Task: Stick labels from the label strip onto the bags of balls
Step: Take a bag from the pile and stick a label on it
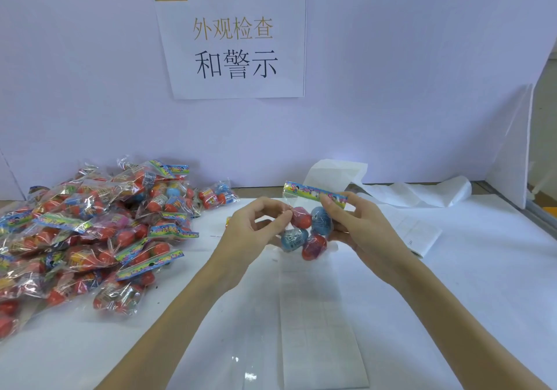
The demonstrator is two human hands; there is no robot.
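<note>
Red and blue balls in clear bags, heaped in a pile (84, 239) on far left of white table (482, 269); colourful printed header cards on the bags. One small bag (217, 196) sits apart, just right of the pile near the back wall. Left hand (256, 227) raised over table centre, grip curled, thumb and fingertips pinched together at left side of held bag (307, 230); whether a label is between the fingertips cannot tell. Held bag is off the table between both hands, holds two blue and two red balls, header card (315, 193) on top. Right hand (358, 227) grips the bag's right side, fingers curled round it, fingertips up on the header card. Label strip (319, 329) lies flat on table under and ahead of the forearms, faint grid lines on it, running toward the near edge. Crumpled white backing paper (391, 190) trails along the back of table to the right. Paper sign (235, 40) with printed characters on the wall above. White board (515, 148) leans at far right.
</note>
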